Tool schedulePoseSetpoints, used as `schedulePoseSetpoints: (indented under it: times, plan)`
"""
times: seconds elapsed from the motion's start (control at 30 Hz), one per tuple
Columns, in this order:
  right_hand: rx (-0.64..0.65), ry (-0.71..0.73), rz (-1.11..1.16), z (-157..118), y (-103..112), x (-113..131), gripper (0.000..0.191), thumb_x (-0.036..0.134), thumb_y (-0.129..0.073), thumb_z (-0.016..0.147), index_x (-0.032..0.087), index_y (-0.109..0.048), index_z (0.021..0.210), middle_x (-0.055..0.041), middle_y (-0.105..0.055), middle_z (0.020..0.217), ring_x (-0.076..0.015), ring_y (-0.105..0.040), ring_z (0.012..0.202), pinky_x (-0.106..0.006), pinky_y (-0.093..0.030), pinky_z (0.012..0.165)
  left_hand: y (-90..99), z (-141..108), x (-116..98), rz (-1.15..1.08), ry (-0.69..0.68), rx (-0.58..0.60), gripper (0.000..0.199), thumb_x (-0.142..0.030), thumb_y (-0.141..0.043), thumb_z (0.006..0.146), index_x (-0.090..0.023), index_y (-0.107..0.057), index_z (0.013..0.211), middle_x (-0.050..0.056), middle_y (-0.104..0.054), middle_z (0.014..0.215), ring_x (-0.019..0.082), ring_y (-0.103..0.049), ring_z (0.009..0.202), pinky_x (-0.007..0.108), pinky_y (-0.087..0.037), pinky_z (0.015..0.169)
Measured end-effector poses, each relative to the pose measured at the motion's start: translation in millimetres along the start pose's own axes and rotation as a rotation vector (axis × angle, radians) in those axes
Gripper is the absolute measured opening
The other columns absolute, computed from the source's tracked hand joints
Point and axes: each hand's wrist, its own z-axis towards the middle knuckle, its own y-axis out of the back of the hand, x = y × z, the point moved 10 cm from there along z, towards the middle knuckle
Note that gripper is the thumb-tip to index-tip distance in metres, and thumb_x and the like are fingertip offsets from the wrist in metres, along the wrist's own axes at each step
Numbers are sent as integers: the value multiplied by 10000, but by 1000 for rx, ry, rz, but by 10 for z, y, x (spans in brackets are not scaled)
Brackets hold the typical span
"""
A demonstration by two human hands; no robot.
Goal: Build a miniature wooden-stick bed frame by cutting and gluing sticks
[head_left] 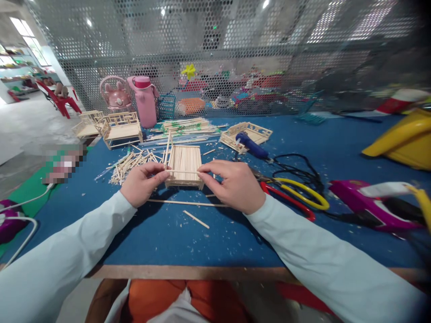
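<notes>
A thin wooden stick [183,171] is pinched at its left end by my left hand [143,181] and at its right end by my right hand [235,184]. It lies across the near side of a small model bench [185,157] made of sticks, whose slatted seat faces up. Upright sticks [167,150] rise at the model's left side. In front of it, a long stick [188,203] and a short stick [196,219] lie on the blue table. A heap of short stick pieces [134,163] is beyond my left hand.
Behind stand stick-built models [123,128], a pink bottle [145,101] and a bundle of sticks [188,128]. A blue glue gun [252,146] rests on another stick frame [229,137]. Red-and-yellow-handled pliers or cutters [303,193] and a purple device [373,204] lie right. A perforated metal screen [215,49] borders the back.
</notes>
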Motion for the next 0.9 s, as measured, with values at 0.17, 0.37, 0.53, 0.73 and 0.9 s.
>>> schedulePoseSetpoints:
  times: [0.17, 0.37, 0.53, 0.73, 0.9]
  plan:
    - [-12, -61, 74, -3, -7, -75, 172, 238, -516, 813, 183, -679, 804, -37, -712, 794, -149, -640, 711, -257, -455, 662, -22, -10, -23, -33, -12, 2, 243, -369, -656, 648, -147, -621, 741, -3, -612, 669, 111, -527, 624, 259, -451, 638]
    - [-58, -137, 144, -17, 23, -159, 157, 253, -552, 797, 185, -693, 788, -37, -716, 779, -147, -644, 691, -254, -462, 657, -52, -13, -5, -70, 12, 15, 238, -363, -662, 636, -148, -594, 713, -11, -596, 649, 100, -520, 593, 255, -456, 613]
    - [-88, -144, 142, -29, 30, -159, 140, 235, -567, 782, 182, -692, 746, -29, -713, 744, -139, -640, 667, -239, -459, 634, -35, -6, 20, -57, 25, 5, 293, -397, -678, 615, -141, -633, 750, 12, -646, 698, 117, -554, 630, 271, -473, 653]
    - [-117, -116, 142, -21, 40, -140, 122, 211, -582, 767, 166, -686, 721, -16, -704, 692, -115, -616, 592, -218, -447, 572, 4, -9, -39, -34, -19, -66, 235, -381, -666, 631, -160, -636, 706, 39, -695, 778, 149, -600, 700, 286, -490, 690]
    - [-101, -115, 146, -15, 26, -154, 127, 214, -576, 776, 168, -692, 749, -11, -707, 699, -109, -615, 586, -217, -456, 576, 48, -24, -90, 48, -61, -117, 145, -312, -639, 656, -171, -660, 680, 31, -698, 743, 153, -605, 700, 289, -482, 704]
